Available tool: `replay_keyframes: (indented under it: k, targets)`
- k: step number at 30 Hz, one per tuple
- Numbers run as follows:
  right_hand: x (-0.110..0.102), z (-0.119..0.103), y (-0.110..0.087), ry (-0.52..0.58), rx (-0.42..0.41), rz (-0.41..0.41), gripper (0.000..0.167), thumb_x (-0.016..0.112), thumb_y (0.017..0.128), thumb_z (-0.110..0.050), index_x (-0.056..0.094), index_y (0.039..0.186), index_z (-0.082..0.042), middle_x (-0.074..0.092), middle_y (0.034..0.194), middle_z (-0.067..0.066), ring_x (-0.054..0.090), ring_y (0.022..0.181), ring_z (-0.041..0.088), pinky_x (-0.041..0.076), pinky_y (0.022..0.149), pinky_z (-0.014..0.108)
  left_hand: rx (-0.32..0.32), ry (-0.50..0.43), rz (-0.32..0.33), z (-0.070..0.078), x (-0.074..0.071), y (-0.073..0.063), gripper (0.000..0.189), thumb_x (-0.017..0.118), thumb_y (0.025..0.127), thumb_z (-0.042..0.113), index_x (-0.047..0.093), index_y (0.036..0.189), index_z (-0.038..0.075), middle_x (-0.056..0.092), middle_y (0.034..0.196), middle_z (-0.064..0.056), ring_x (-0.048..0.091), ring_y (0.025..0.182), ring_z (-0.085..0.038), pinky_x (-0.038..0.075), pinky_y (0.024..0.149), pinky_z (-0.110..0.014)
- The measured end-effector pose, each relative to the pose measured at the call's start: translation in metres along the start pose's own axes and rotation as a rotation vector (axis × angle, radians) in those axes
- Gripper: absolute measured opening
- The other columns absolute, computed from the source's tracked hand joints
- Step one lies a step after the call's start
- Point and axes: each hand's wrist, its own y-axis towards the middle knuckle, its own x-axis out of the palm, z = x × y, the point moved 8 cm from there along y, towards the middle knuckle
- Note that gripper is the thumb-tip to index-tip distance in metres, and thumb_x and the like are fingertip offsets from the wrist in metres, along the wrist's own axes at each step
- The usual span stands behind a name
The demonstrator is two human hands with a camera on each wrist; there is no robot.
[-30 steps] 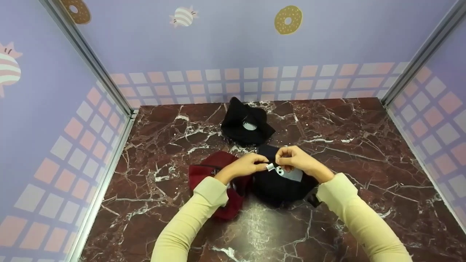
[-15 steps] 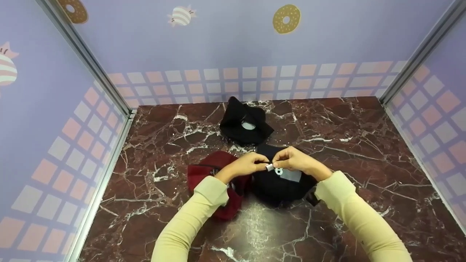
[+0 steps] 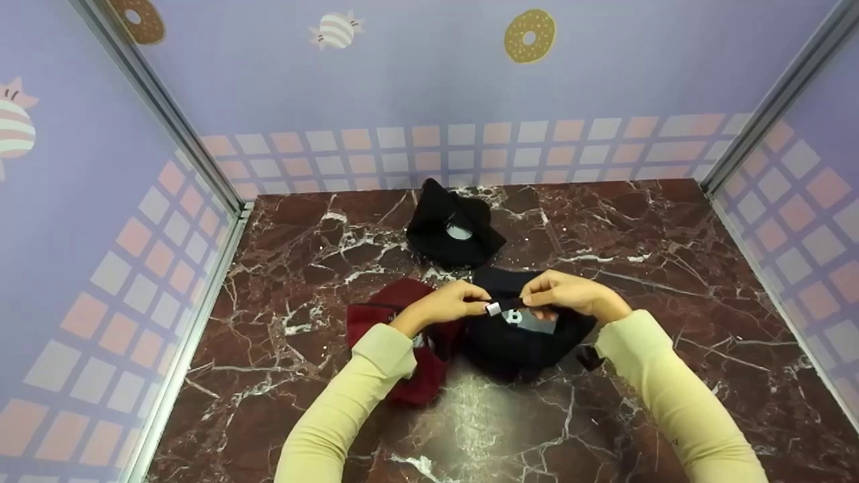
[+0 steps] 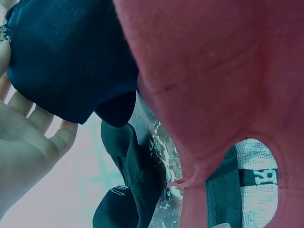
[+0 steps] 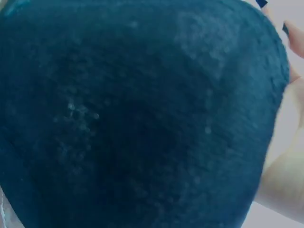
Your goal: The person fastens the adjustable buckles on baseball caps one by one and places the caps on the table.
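Note:
In the head view a black baseball cap [image 3: 500,349] has its back opening and light inner label turned up. My left hand [image 3: 448,303] pinches the cap's strap at a small silver buckle [image 3: 494,308]. To its right, my right hand [image 3: 570,295] pinches the black strap [image 3: 513,304], a short stretch of which spans the gap between the hands. The left wrist view shows my left hand [image 4: 28,142] with its fingers along the edge of the black cap [image 4: 71,52]. Black fabric of the cap [image 5: 142,118] fills most of the right wrist view, hiding the fingertips.
A dark red cap [image 3: 429,379] lies under my left forearm, against the black cap. Another black cap [image 3: 436,225] rests further back on the brown marbled table [image 3: 302,268]. Patterned panels [image 3: 429,80] enclose the back and both sides.
My right hand first came in to the buckle beside the left hand, then moved off to the right with the strap stretched between them. The left hand stays almost in place.

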Motion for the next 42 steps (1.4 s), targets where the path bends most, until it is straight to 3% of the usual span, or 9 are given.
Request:
replay_keyframes:
  k: [3,8,17,24,31,37,42]
  targets:
    - [-0.001,-0.002,0.001,-0.041,-0.012,0.034,0.015,0.051,0.087,-0.009,0.061,0.084,0.002,0.051,0.055,-0.005,0.04,0.041,0.003,0.033,0.04,0.015,0.006,0.001,0.004,0.001,0.0,0.0,0.017,0.055,0.083,0.01,0.065,0.091,0.0,0.054,0.075,0.001,0.042,0.07,-0.008,0.034,0.065,-0.016]
    - [0.0,-0.005,0.003,-0.125,-0.007,0.093,0.026,0.052,0.086,-0.009,0.057,0.096,0.015,0.048,0.052,-0.006,0.035,0.038,0.001,0.027,0.036,0.014,0.014,0.009,0.009,0.003,0.0,0.0,0.016,0.056,0.083,0.01,0.066,0.091,0.0,0.056,0.075,0.0,0.043,0.07,-0.007,0.035,0.066,-0.016]
    - [0.006,-0.01,0.009,-0.172,-0.026,0.135,0.023,0.053,0.086,-0.009,0.058,0.088,0.013,0.041,0.048,-0.005,0.029,0.036,0.0,0.023,0.035,0.015,-0.007,0.035,0.028,0.001,0.003,0.005,0.016,0.055,0.085,0.011,0.066,0.091,0.002,0.058,0.075,0.0,0.045,0.069,-0.008,0.036,0.065,-0.016]
    - [0.012,-0.013,0.009,-0.182,-0.025,0.123,0.023,0.053,0.087,-0.012,0.06,0.086,0.009,0.045,0.05,-0.005,0.036,0.036,0.002,0.03,0.036,0.016,-0.03,0.045,0.025,0.003,0.004,0.007,0.018,0.054,0.086,0.016,0.067,0.092,0.005,0.062,0.08,-0.002,0.045,0.071,-0.007,0.037,0.069,-0.017]
    - [0.001,-0.007,-0.001,-0.157,0.03,0.111,0.024,0.052,0.088,-0.017,0.061,0.085,0.006,0.054,0.055,-0.002,0.051,0.048,0.007,0.044,0.048,0.02,-0.012,0.054,0.008,0.003,0.003,0.006,0.018,0.054,0.086,0.015,0.067,0.092,0.004,0.065,0.088,-0.006,0.048,0.076,-0.006,0.039,0.075,-0.018]
    - [-0.003,-0.002,-0.005,-0.142,0.004,0.061,0.016,0.052,0.086,-0.009,0.059,0.079,0.004,0.053,0.053,-0.003,0.05,0.047,0.006,0.043,0.049,0.02,0.009,0.068,-0.009,0.002,0.003,0.005,0.019,0.054,0.086,0.014,0.067,0.093,0.002,0.066,0.091,-0.008,0.05,0.079,-0.007,0.04,0.076,-0.019]
    - [-0.001,-0.006,-0.003,-0.168,-0.047,0.08,0.017,0.052,0.085,-0.008,0.059,0.079,0.006,0.05,0.053,-0.004,0.046,0.045,0.004,0.041,0.046,0.018,0.019,0.058,-0.015,0.005,0.003,0.006,0.02,0.054,0.086,0.014,0.067,0.093,0.001,0.066,0.091,-0.009,0.051,0.08,-0.007,0.04,0.077,-0.019]
